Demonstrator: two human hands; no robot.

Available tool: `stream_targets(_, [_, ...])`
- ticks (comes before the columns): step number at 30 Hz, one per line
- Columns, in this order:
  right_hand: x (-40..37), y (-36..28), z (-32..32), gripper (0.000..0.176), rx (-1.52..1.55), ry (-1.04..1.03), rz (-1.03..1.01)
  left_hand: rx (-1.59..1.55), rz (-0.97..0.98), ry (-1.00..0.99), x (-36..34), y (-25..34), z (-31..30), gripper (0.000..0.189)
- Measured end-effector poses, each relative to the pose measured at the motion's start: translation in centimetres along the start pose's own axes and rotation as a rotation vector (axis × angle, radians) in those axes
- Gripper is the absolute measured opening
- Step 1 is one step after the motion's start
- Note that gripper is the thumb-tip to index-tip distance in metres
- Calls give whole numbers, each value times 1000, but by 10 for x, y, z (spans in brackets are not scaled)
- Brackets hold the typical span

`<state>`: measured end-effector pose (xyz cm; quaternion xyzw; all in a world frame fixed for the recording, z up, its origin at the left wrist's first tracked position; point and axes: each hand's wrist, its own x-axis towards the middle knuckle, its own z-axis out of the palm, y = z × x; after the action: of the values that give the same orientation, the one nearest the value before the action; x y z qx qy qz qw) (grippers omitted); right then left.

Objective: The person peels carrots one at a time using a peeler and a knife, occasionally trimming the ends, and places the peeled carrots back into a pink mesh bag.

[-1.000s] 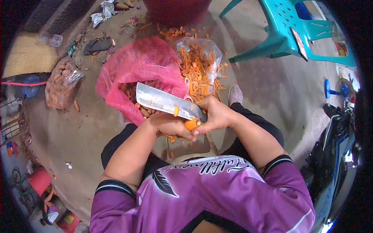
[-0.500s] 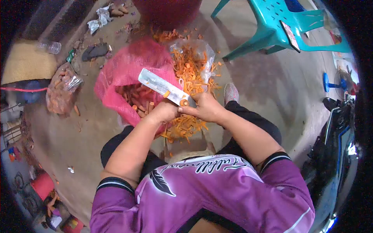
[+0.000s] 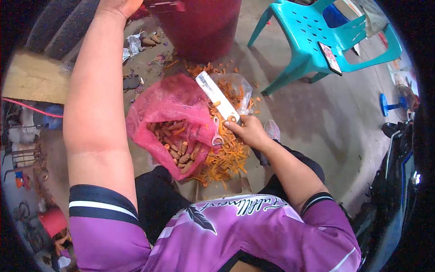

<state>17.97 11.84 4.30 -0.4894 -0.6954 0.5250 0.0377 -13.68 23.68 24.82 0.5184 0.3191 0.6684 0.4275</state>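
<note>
The person's right hand point(image 3: 249, 131) is clamped on the cleaver point(image 3: 217, 96) near its handle end, the blade slanting up and away from the body, which probably keeps it clear of the knees. A cut carrot end point(image 3: 232, 119) sits against the blade by the thumb. The left hand point(image 3: 120, 5) is stretched far out beside the dark red bin point(image 3: 199, 34); it's cropped, so I can't tell how its fingers are. The pink mesh sack point(image 3: 165, 97) gapes toward the person, presumably keeping the carrots point(image 3: 184, 148) inside within reach, next to orange scraps point(image 3: 226, 158).
</note>
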Motion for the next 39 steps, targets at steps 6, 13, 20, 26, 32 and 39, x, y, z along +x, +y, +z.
stream_targets(6, [14,28,9,55,77,37,-12,84,-451,-114,-90,-36,-45,37])
stream_targets(13, [55,74,33,60,-84,110,225,568,-1656,-331,-292,-155,-116,33])
stream_targets(20, [101,117,55,63,-413,128,424,1151,-1587,-249,-427,-237,-150,31])
stream_targets(26, [169,169,94,40,-522,231,291,1558,-1750,-459,-509,-205,-195,27])
stream_targets(32, [168,166,135,35,-708,309,2,1551,-1641,-245,-474,-261,-167,29])
stream_targets(39, [170,205,158,31,-831,3,121,1664,-1343,-117,-492,-285,-157,40])
